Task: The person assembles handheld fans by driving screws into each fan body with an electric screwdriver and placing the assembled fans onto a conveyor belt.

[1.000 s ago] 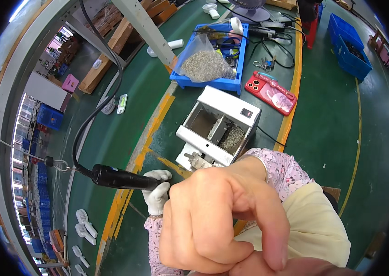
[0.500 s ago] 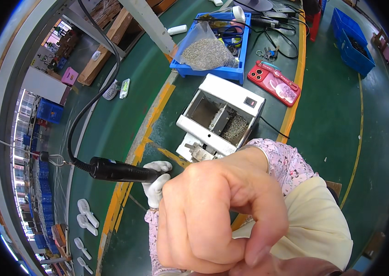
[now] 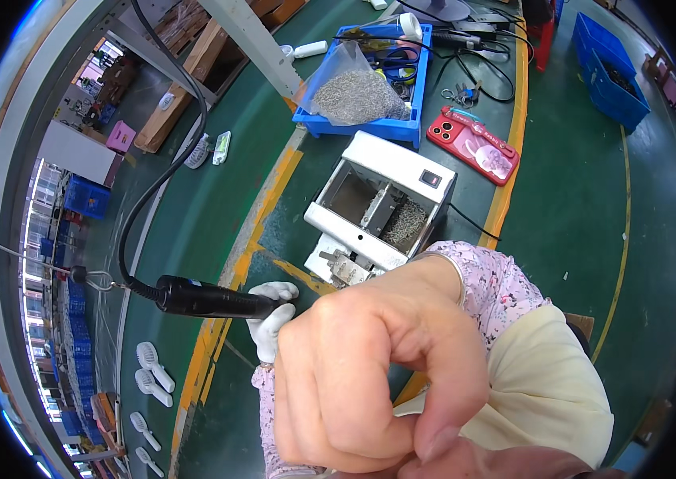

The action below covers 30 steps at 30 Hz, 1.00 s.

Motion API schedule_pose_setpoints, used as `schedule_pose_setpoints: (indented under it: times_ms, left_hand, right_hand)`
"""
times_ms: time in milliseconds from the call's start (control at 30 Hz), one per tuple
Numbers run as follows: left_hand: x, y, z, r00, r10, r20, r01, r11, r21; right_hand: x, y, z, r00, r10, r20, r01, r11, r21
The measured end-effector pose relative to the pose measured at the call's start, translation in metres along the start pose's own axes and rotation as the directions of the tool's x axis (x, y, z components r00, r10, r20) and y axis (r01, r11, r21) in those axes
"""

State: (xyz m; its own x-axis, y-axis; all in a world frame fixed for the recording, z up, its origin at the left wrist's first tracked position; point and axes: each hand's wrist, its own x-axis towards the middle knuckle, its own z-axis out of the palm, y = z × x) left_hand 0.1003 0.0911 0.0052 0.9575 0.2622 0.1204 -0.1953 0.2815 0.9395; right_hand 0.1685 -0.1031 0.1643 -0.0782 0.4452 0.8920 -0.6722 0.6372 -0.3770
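Observation:
My left hand (image 3: 271,317), in a white glove, has its fingers closed round the tip end of a black electric screwdriver (image 3: 212,298). The screwdriver lies level, with its cable running up from the far end. Close to the camera my bare right hand (image 3: 370,375) is curled, thumb pressed toward the fingers; what they pinch, if anything, cannot be made out. Behind that hand stands a white screw feeder (image 3: 334,217), with small screws (image 3: 407,222) in its right compartment. The right hand hides part of the feeder's front and the work area below it.
A blue tray (image 3: 330,126) holds a clear bag of screws (image 3: 358,96) and scissors (image 3: 403,60). A red-cased phone (image 3: 473,148) and keys (image 3: 462,94) lie right of it. Several white brush-shaped parts (image 3: 154,363) lie at left. Blue crates (image 3: 609,76) stand at far right.
The view has shifted very slightly. My right hand has moved a little to the left and remains curled; my left hand still holds the screwdriver in nearly the same place.

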Motion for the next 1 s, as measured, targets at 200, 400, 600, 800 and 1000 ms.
schedule_pose_setpoints:
  times_ms: [200, 400, 600, 800, 1000]
  left_hand:
    - [0.0, -0.001, -0.001, 1.0, 0.017, 0.004, -0.017, 0.999, -0.028]
    - [0.001, -0.001, 0.0, 1.0, 0.022, 0.01, -0.022, 1.0, -0.02]
    - [0.001, -0.005, -0.006, 0.999, 0.032, 0.007, -0.032, 0.999, -0.036]
    - [0.006, -0.01, -0.001, 1.0, 0.017, 0.023, -0.016, 0.999, -0.033]
    - [0.003, -0.019, -0.016, 0.865, 0.427, 0.262, -0.468, 0.876, 0.117]
  right_hand:
    - [0.014, -0.024, 0.008, 0.999, 0.024, 0.033, -0.021, 0.994, -0.104]
    - [0.0, -0.003, 0.001, 1.0, 0.008, 0.03, -0.004, 0.993, -0.122]
    - [0.014, -0.019, 0.019, 0.98, -0.03, -0.197, 0.059, 0.988, 0.146]
    - [0.008, -0.022, 0.017, 0.986, 0.004, -0.167, 0.015, 0.994, 0.111]
    - [0.011, -0.003, 0.019, 0.997, 0.053, -0.062, -0.042, 0.984, 0.171]
